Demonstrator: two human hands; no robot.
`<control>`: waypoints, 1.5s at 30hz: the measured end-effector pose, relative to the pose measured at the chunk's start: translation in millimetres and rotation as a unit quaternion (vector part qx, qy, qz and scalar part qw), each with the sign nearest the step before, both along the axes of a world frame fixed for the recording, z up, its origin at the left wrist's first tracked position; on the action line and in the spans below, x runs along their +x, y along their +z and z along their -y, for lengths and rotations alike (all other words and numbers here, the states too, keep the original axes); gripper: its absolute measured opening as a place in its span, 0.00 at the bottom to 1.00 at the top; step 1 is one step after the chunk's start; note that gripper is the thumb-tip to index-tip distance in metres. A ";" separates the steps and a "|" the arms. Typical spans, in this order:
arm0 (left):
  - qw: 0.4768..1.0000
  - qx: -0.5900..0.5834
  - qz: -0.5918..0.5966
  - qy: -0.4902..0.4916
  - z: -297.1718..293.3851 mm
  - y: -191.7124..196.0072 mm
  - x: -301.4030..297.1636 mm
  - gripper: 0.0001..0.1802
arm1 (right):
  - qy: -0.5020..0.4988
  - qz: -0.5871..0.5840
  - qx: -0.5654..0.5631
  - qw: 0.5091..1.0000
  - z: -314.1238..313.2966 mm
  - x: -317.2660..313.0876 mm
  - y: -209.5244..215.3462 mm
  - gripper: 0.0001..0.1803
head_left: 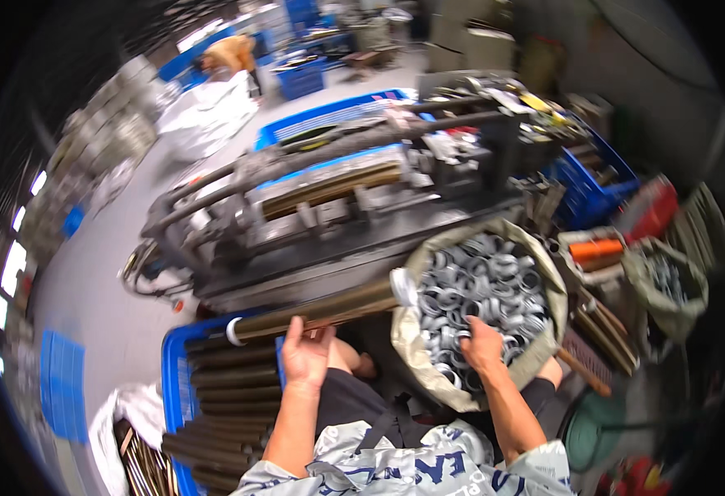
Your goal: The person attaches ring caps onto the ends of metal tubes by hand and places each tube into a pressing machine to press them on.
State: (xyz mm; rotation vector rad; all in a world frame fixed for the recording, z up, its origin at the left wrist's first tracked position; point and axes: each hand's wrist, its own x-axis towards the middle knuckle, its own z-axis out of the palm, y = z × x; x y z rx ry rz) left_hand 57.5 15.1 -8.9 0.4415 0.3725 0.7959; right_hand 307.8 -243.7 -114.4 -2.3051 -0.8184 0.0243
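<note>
One long dark tube (pixel 317 312) with a white ring on each end lies across the person's lap, gripped underneath by the left hand (pixel 305 354). Right hand (pixel 484 346), fingers curled, reaches into an open sack (pixel 416 347) full of grey metal rings (pixel 482 285). Beside the left arm, a blue crate (pixel 174 372) holds stacked dark tubes (pixel 230 388).

I held a long dark tube (pixel 321 310) with my left hand (pixel 304 357), gripping it from below near its left end. It lay almost level, tilted slightly up to the right, with a pale ring at each end. My right hand (pixel 484 347) rested palm down among the grey metal rings (pixel 482 285) that filled an open sack (pixel 544 273) just right of the tube.
</note>
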 end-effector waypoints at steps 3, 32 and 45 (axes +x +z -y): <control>0.999 -0.006 0.024 -0.019 0.3 7.4 14.8 0.11 | 0.010 0.012 0.025 1.000 1.0 -2.0 -11.8 0.27; 0.981 0.013 -0.185 0.050 -189.2 7.1 276.9 0.33 | -0.027 0.023 0.056 0.998 -0.2 -11.5 -4.2 0.18; 0.979 0.016 -0.203 0.032 -200.4 -7.5 272.2 0.35 | -0.021 0.033 0.053 0.998 -6.3 -11.6 -2.7 0.16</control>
